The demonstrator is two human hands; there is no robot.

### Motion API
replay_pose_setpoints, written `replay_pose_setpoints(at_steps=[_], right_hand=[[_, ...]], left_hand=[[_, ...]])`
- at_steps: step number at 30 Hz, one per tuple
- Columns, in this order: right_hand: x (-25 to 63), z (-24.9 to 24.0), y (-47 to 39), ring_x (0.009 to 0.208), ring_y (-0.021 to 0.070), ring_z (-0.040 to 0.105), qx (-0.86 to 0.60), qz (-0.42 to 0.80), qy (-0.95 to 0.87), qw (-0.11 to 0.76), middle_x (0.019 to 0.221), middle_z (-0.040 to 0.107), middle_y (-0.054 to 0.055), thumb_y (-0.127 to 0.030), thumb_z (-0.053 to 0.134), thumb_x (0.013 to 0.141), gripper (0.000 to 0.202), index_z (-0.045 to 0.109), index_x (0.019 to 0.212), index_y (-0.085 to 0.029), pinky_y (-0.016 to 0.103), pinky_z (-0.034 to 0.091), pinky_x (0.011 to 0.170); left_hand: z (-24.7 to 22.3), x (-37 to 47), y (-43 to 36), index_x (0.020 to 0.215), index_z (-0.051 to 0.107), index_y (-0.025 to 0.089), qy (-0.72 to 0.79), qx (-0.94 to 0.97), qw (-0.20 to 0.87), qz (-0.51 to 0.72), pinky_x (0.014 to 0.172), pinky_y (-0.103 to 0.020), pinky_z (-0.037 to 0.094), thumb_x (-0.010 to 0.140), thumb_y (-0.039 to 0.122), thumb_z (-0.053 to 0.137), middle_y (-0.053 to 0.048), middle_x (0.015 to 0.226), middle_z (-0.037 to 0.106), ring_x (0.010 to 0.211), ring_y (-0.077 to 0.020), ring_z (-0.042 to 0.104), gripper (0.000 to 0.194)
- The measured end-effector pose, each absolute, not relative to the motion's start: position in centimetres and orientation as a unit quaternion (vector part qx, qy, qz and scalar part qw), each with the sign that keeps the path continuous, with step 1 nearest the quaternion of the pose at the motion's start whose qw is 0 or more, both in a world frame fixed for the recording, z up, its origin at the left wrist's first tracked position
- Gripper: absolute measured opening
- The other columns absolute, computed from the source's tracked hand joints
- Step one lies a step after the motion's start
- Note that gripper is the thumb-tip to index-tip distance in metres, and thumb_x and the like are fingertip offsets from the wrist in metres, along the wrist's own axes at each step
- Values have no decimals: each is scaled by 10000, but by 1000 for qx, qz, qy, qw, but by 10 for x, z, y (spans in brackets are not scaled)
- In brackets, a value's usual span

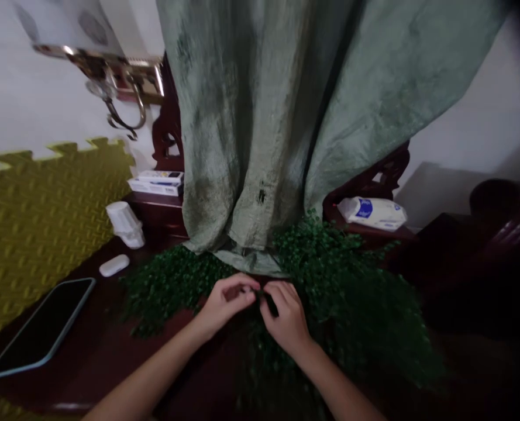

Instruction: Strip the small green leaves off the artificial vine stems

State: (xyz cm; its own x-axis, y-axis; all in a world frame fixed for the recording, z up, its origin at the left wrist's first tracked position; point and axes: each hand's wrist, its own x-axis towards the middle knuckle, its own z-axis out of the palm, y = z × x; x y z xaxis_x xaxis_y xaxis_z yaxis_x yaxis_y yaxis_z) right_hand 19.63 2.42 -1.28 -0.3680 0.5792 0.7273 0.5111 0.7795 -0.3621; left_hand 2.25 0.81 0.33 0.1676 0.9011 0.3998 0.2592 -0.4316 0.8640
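Observation:
My left hand (228, 299) and my right hand (286, 316) meet over the front of the dark red wooden table. Thumb and fingers of both are pinched around a small dark green plant piece (258, 294), mostly hidden by the fingertips. Below my right hand, blurred green sprigs (268, 356) spread downward; whether they join the pinched piece I cannot tell. A heap of small-leaved green sprigs (176, 278) lies left of my hands. On the right is a larger heap of green sprigs (365, 304), reaching past my right forearm.
Behind the heaps hangs a worn green woven sack (268, 134). A phone (42, 327), a white oval case (114, 265) and white cups (126, 224) lie at left, near small boxes (157, 183). A wipes pack (374, 213) rests at right. Yellow foam matting (49, 216) lines the left.

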Motion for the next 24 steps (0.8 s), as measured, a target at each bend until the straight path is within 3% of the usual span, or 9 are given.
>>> replay_pose_setpoints(at_steps=[2, 4, 8, 17, 24], right_hand=[[196, -13, 24, 805, 201, 577, -320, 32, -831, 453, 854, 636, 66, -107, 494, 877, 141, 599, 945, -172, 329, 464, 725], [196, -14, 24, 791, 198, 567, -323, 30, -837, 440, 848, 623, 65, -106, 481, 893, 180, 611, 996, -174, 313, 456, 693], [196, -17, 24, 731, 201, 563, -337, 34, -851, 401, 780, 609, 51, -146, 487, 897, 172, 626, 992, -187, 312, 432, 660], [200, -28, 25, 619, 162, 676, -361, 66, -865, 341, 730, 727, -14, -338, 401, 1002, 238, 617, 1031, -244, 302, 404, 753], [198, -20, 24, 509, 144, 641, -362, 43, -873, 324, 636, 708, -8, -311, 330, 1023, 320, 632, 1060, -213, 273, 391, 649]], left_hand=[[-2, 22, 8, 1080, 636, 125, 413, 611, 456, 497, 628, -235, 501, 723, 339, 760, -93, 948, 657, 764, -164, 618, 435], [-5, 20, 10, 1061, 660, 133, 419, 579, 494, 496, 606, -217, 477, 659, 294, 814, -77, 935, 639, 757, -152, 594, 459], [-11, 18, 15, 918, 729, 113, 428, 553, 522, 488, 628, -226, 454, 685, 302, 797, -44, 773, 634, 696, -129, 553, 308], [-9, 17, 19, 797, 724, 111, 435, 448, 629, 463, 569, -208, 418, 593, 377, 860, 7, 596, 628, 550, -82, 517, 361], [1, 16, 19, 846, 743, 120, 437, 423, 637, 474, 580, -204, 457, 628, 411, 836, -5, 681, 636, 610, -96, 555, 375]])
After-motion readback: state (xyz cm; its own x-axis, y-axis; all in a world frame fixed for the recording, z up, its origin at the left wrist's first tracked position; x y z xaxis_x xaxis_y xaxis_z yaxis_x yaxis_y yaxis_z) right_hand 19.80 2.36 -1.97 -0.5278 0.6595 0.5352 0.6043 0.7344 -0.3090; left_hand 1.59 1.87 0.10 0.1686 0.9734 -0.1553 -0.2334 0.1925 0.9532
